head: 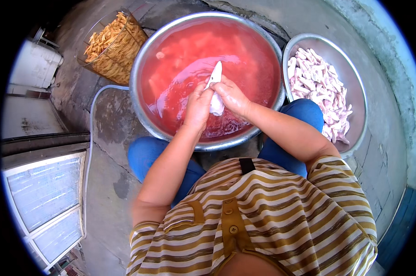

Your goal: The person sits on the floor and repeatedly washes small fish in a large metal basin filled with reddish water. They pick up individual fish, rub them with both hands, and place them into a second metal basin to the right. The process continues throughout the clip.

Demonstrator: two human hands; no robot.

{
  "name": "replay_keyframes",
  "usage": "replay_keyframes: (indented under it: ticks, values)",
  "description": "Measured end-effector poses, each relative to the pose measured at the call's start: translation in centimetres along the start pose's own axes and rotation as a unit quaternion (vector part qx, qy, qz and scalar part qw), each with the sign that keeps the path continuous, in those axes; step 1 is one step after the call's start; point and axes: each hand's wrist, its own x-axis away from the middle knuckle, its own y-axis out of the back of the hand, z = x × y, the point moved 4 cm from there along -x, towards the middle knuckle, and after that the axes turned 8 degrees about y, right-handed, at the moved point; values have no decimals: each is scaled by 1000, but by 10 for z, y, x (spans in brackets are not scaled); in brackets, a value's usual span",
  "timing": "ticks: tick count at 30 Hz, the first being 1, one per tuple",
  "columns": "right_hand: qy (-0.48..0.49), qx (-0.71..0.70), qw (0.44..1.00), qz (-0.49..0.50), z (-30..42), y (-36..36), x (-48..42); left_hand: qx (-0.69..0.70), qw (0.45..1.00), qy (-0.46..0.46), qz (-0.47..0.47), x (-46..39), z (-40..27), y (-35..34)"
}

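Note:
Both my hands hold one pale, wet piece of poultry [216,103], apparently a wing, above a large round metal basin [138,114] of reddish water. Its pointed white end sticks up past my fingers. My left hand [198,105] grips it from the left, and my right hand [231,96] closes on it from the right. More pale pieces lie blurred under the water. At the right, a second metal basin [361,103] holds a heap of pale poultry pieces [318,82], apparently wings.
A wire basket [115,65] full of yellowish-brown pieces stands at the upper left, near the large basin. A pale hose [90,138] runs from that basin's left side along the concrete floor. My blue-clad knees [147,151] flank the basin's near rim. A wall curves along the right.

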Motion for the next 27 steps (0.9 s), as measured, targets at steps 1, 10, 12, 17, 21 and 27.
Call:
replay_keyframes:
  ticks: [1, 10, 12, 17, 21, 27]
  values:
    - [-1, 0, 1000, -9, -2, 1, -1, 19, 1000, -2, -3, -1, 1, -4]
    - [-3, 56, 996, -73, -17, 7, -10, 82, 994, 21, -69, -13, 21, -3]
    - [-5, 63, 995, -76, -19, 7, -12, 85, 993, 28, -74, -17, 24, -2]
    - [-123, 23, 983, -134, -26, 15, -20, 70, 991, 92, -69, -24, 28, -1]
    - [-87, 35, 989, -114, -20, 14, -24, -94, 990, -58, -84, -26, 15, 3]
    - [-58, -29, 997, -53, -14, 22, -22, -145, 979, -104, -95, -15, 18, 6]
